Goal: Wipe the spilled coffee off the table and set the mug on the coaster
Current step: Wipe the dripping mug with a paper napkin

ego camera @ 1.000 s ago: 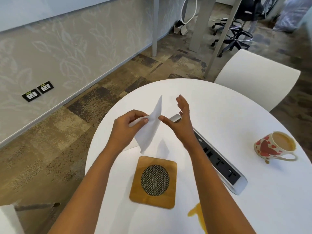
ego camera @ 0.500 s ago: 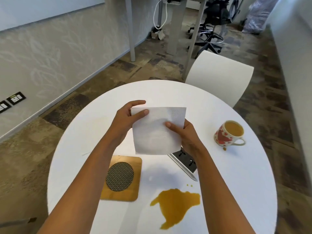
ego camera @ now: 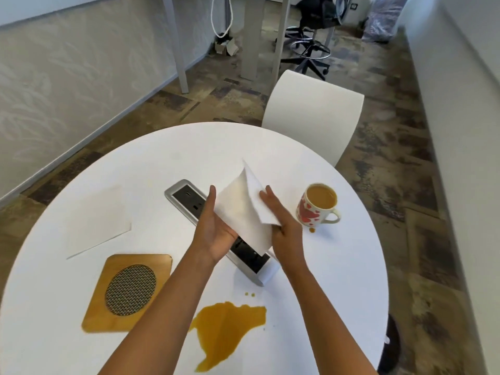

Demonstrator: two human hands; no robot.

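Note:
A white paper napkin (ego camera: 243, 209) is held folded between both hands above the table's middle. My left hand (ego camera: 215, 228) supports it from the left, palm up, and my right hand (ego camera: 281, 220) presses its right side. A brown coffee puddle (ego camera: 224, 331) lies on the round white table (ego camera: 338, 280) near the front edge, with two small drops beyond it. The heart-patterned mug (ego camera: 316, 207), full of coffee, stands to the right of my hands. The square wooden coaster (ego camera: 127, 290) with a round mesh centre lies at the front left.
A silver power-socket strip (ego camera: 189, 198) runs across the table under my hands. A second white napkin (ego camera: 97, 220) lies flat at the left. A white chair (ego camera: 313, 115) stands behind the table; desk legs and an office chair (ego camera: 311, 31) are farther back.
The napkin, held flat and spread before, is now folded over between my hands. The view has shifted, showing more of the table, the spill and the mug.

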